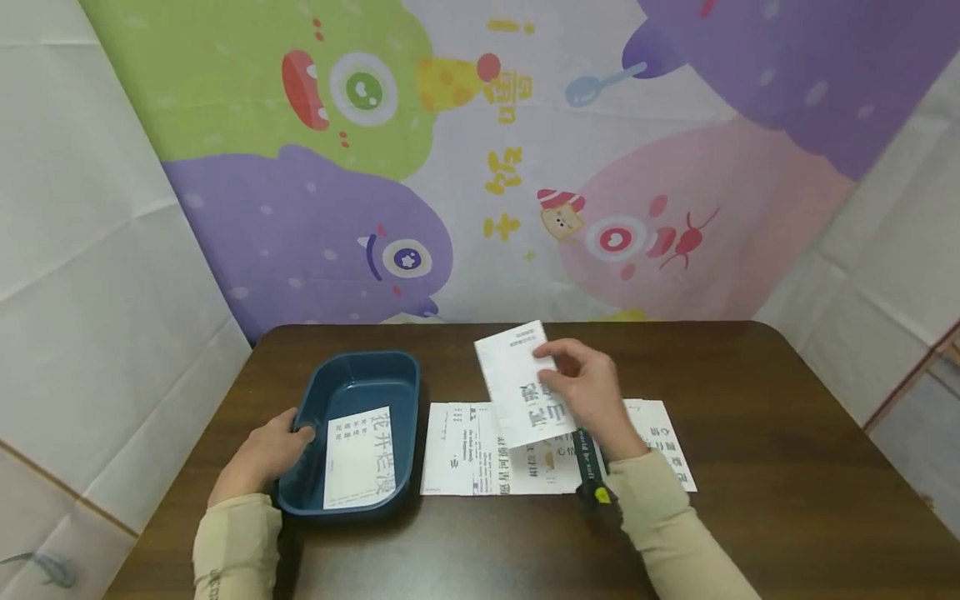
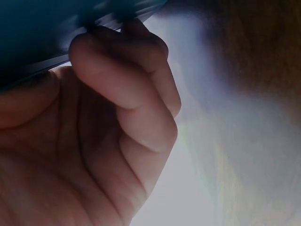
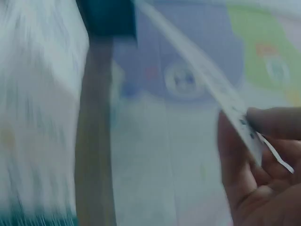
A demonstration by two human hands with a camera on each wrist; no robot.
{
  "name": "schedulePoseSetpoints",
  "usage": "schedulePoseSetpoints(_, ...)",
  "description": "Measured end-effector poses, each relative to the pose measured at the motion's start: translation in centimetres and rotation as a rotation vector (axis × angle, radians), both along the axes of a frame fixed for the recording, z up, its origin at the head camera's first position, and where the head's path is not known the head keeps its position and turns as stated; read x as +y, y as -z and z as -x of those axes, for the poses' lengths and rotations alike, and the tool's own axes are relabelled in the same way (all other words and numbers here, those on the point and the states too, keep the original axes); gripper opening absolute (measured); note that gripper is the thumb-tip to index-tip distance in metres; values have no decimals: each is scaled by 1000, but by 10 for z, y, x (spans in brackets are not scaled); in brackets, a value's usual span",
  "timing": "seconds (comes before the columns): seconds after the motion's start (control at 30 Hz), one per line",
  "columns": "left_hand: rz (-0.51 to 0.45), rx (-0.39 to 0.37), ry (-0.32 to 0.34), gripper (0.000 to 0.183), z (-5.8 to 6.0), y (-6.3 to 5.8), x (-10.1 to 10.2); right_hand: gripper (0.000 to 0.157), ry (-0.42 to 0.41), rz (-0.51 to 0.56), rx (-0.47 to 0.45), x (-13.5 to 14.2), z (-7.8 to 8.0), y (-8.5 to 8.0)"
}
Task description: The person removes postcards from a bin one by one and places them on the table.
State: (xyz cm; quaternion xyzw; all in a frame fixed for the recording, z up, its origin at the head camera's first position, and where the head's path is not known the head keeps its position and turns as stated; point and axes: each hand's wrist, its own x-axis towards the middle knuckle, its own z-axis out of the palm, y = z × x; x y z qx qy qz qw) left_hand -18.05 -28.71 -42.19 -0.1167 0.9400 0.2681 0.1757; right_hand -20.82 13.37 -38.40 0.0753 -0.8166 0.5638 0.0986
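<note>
Paper is going up on the right: the right hand [image 1: 592,392] is pinching a white printed paper slip [image 1: 520,383] between thumb and fingers, holding it tilted above the brown wooden table [image 1: 787,467]; the right wrist view is showing the slip edge-on, clamped against the fingertips [image 3: 275,123], though that picture is blurring badly; under the raised slip, a row of flat white printed sheets [image 1: 465,450] is lying along the near middle of the table, and a dark pen-like tool with a yellow end [image 1: 591,471] is resting on those sheets just beside the right wrist; over on the left, the left hand [image 1: 266,454] is curling round the near left rim of a dark blue rectangular plastic tray [image 1: 352,379], fingers hooking over the edge, as the left wrist view is confirming close up; inside the tray, one white printed card [image 1: 360,458] is lying flat; behind the table, a colourful cartoon monster backdrop [image 1: 480,150] is hanging at the far side.
</note>
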Motion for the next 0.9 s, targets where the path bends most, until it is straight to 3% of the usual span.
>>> schedulePoseSetpoints(0.1, -6, 7, 15, 66, 0, 1, 0, 31, 64, -54, -97, 57, 5, -2)
schedulePoseSetpoints(0.23, 8, 8, 42, 68, 1, 4, -2, 37, 124, -124, -231, 124, -1, -6)
schedulePoseSetpoints(0.43, 11, 9, 48, 67, 1, 1, -4, 42, 67, -245, -370, 188, -11, 2)
schedulePoseSetpoints(0.6, 8, -10, 36, 68, 1, 0, -4, 40, -34, -270, -461, 202, -10, 20)
schedulePoseSetpoints(0.9, -4, -26, 20, 69, 1, 0, -2, 28, -65, -328, -532, 199, -2, 42)
